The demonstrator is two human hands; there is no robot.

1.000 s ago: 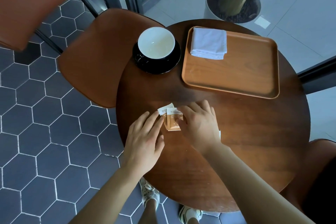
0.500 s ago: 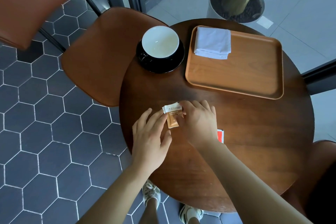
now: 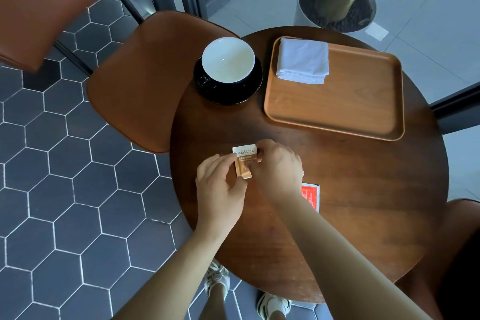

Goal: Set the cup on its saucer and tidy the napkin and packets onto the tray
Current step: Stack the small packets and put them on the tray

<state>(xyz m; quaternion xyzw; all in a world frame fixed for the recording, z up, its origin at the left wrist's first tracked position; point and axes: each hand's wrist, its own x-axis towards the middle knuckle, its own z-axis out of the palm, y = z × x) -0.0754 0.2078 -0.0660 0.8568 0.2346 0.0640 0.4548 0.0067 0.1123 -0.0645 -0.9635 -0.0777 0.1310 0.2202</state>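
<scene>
A single head-worn wide-angle view looks steeply down and forward from above the near edge of the round table [image 3: 350, 215], close enough that both forearms run in from 6 o'clock. The table fills the middle and right; hexagon-tiled floor [image 3: 52, 189] spreads toward 9 o'clock, a chair [image 3: 140, 80] sits at 10, a planter [image 3: 337, 5] at 1. Straight lines bow near the edges.

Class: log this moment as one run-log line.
cup: on saucer | napkin: on tray | both hands: pinching sugar packet
</scene>
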